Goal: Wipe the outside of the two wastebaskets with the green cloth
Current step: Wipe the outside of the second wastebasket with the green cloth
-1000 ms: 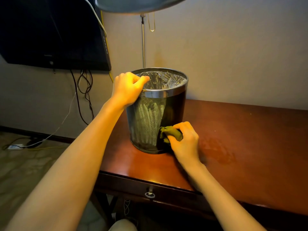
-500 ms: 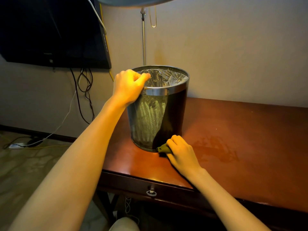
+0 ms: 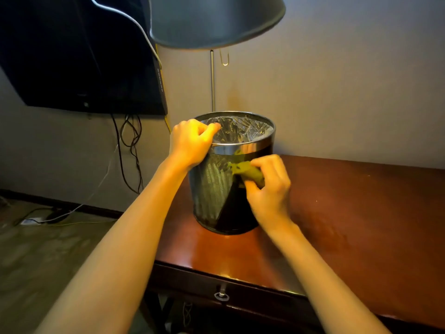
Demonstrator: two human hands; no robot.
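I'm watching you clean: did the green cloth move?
Yes. The green cloth in the right hand climbed the wastebasket from its base at the desk up to just under its rim.

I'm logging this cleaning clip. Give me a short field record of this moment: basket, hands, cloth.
wastebasket: upright on wooden desk, clear liner inside
left hand: grips the rim
right hand: holds green cloth against the upper side, just below the metal band

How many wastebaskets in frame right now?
1: the black mesh wastebasket with chrome rim, standing on the reddish wooden desk. No second one in view; it may be off-frame.
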